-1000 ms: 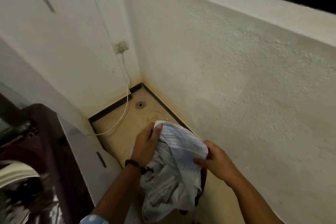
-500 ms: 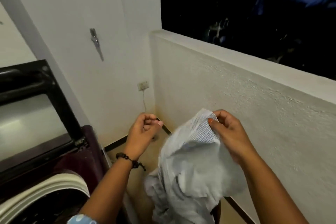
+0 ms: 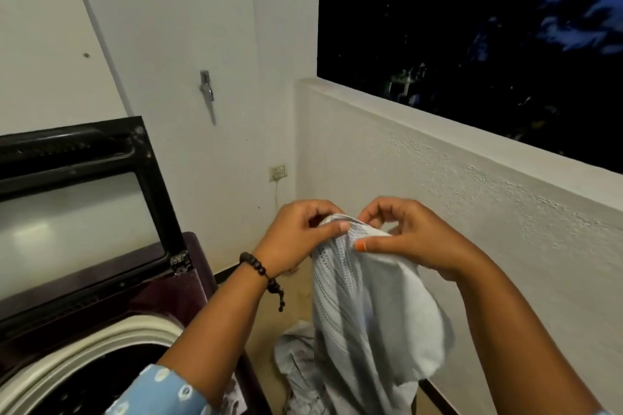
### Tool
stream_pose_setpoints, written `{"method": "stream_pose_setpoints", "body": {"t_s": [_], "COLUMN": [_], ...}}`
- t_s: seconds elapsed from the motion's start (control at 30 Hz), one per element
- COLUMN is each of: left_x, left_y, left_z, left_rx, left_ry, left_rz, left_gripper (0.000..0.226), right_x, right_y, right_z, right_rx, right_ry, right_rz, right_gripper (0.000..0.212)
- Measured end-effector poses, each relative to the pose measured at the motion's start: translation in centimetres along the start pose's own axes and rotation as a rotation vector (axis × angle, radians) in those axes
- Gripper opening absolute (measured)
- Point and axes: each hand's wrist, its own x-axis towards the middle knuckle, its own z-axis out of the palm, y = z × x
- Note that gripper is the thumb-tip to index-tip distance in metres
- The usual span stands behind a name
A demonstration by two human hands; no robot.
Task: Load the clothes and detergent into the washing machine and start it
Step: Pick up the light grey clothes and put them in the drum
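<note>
Pinching white garment (image 3: pixel 371 296) at top with left hand (image 3: pixel 296 239) and right hand (image 3: pixel 414 239); hanging lengthwise, open washer drum (image 3: pixel 101 357) lower-left, nearer left hand.

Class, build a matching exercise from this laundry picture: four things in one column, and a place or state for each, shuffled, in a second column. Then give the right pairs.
Things
1. white garment
2. washer lid
3. beaded bracelet
4. wall socket

Places or states
A. raised open
B. on the left wrist
C. pinched at its top by both hands
D. near the corner, a cord hanging from it

Pairs: 1-C, 2-A, 3-B, 4-D. The left hand and right hand both hold the garment.
</note>
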Motion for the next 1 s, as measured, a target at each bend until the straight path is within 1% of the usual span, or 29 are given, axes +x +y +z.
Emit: {"method": "stream_pose_setpoints", "body": {"t_s": [0.1, 0.13, 0.2, 0.27, 0.37, 0.43, 0.47, 0.5, 0.53, 0.57, 0.6, 0.7, 0.73, 0.77, 0.83, 0.87, 0.93, 1.0], "left_x": [0.0, 0.1, 0.2, 0.3, 0.2, 0.2, 0.4, 0.5, 0.8, 1.1, 1.6, 3.0, 3.4, 3.7, 3.9, 3.8, 3.6, 3.2], "left_y": [-0.5, -0.7, -1.0, -1.0, -1.4, -1.2, -0.9, -0.6, -0.2, 0.3, 0.8, 2.1, 2.4, 2.6, 2.7, 2.6, 2.4, 1.8], "left_z": [-1.5, -2.0, -2.5, -2.4, -2.1, -1.9, -1.7, -1.4, -1.1, -0.6, 0.0, 1.9, 2.5, 2.9, 3.5, 3.7, 4.6, 5.8], "left_rx": [0.019, 0.008, -0.047, -0.066, -0.068, -0.103, -0.115, -0.124, -0.13, -0.134, -0.132, -0.09, -0.073, -0.059, -0.088, -0.135, -0.283, -0.375], "left_ry": [0.225, 0.291, 0.35, 0.345, 0.286, 0.224, 0.197, 0.179, 0.174, 0.177, 0.186, 0.187, 0.197, 0.216, 0.244, 0.237, 0.15, 0.031], "left_rz": [0.004, -0.003, -0.044, -0.078, -0.075, -0.057, -0.048, -0.037, -0.021, -0.009, 0.001, 0.043, 0.055, 0.061, 0.045, 0.02, -0.037, -0.085], "left_gripper": [0.009, 0.01, 0.01, 0.01, 0.012, 0.024, 0.03, 0.033, 0.031, 0.027, 0.022, 0.007, 0.006, 0.007, 0.016, 0.021, 0.024, 0.029], "right_x": [-1.2, -1.5, -2.0, -1.9, -1.0, -0.1, 0.3, 0.7, 1.2, 1.5, 1.9, 2.5, 2.6, 2.8, 3.1, 3.2, 3.4, 3.3], "right_y": [2.1, 2.6, 3.5, 4.0, 4.2, 3.9, 3.8, 3.7, 3.6, 3.6, 3.6, 4.1, 4.3, 4.5, 4.5, 4.4, 4.1, 3.3], "right_z": [-0.4, -0.6, -1.0, -1.5, -2.4, -3.2, -3.6, -3.9, -4.0, -3.9, -3.6, -1.2, -0.4, 0.0, -0.6, -1.4, -3.4, -5.3], "right_rx": [-0.019, -0.005, 0.087, 0.176, 0.362, 0.494, 0.547, 0.601, 0.659, 0.699, 0.679, 0.405, 0.357, 0.332, 0.322, 0.328, 0.346, 0.337], "right_ry": [-0.156, -0.166, -0.141, -0.051, 0.193, 0.344, 0.396, 0.418, 0.405, 0.354, 0.277, -0.02, -0.08, -0.096, -0.039, -0.005, 0.008, -0.054], "right_rz": [0.207, 0.227, 0.213, 0.184, 0.094, 0.007, -0.04, -0.084, -0.116, -0.13, -0.136, -0.131, -0.142, -0.161, -0.195, -0.209, -0.253, -0.311], "right_gripper": [0.025, 0.022, 0.019, 0.023, 0.02, 0.012, 0.011, 0.014, 0.022, 0.035, 0.049, 0.082, 0.084, 0.075, 0.04, 0.027, 0.023, 0.025]}}
